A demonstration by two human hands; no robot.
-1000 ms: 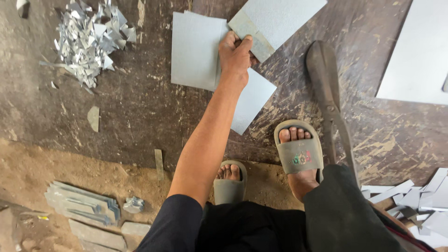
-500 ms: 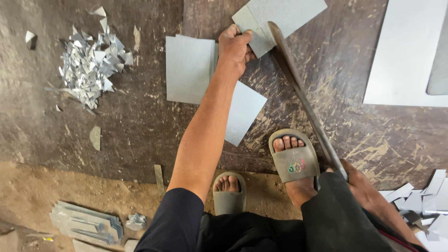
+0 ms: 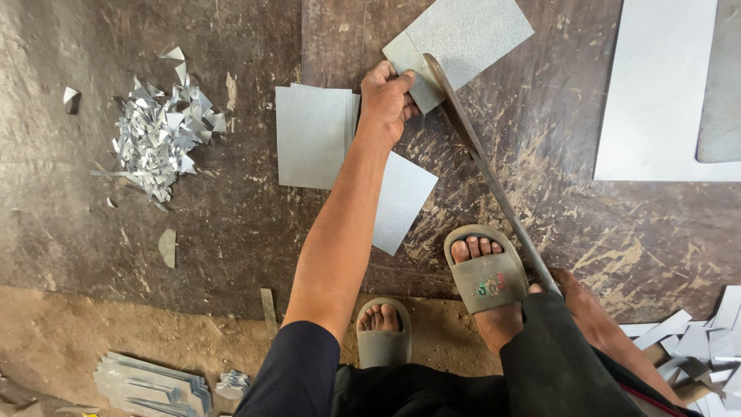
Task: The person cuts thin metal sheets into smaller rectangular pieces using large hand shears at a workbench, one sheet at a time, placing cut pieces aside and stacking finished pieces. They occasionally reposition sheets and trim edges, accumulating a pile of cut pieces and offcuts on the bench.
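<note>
My left hand (image 3: 390,96) pinches the near corner of a grey metal sheet (image 3: 471,35) that lies tilted on the dark work floor. A long shear lever (image 3: 486,166) runs from that corner down to my right hand (image 3: 580,297), which grips its end beside my knee; my trouser leg partly hides the grip. The blade edge touches the sheet just right of my left fingers. A stack of similar grey sheets (image 3: 312,135) lies left of my left wrist. Another sheet (image 3: 405,201) sticks out under my forearm.
A heap of shiny metal offcuts (image 3: 158,139) lies at the left. A large pale sheet (image 3: 656,93) covers the right side. My sandalled feet (image 3: 486,274) stand by the lever. Cut strips are stacked at bottom left (image 3: 150,382), and loose offcuts lie at bottom right (image 3: 710,332).
The shear lever has swung down and leftward onto the sheet's corner. My left hand has kept hold of the sheet. My right hand has come into view at the lever's end.
</note>
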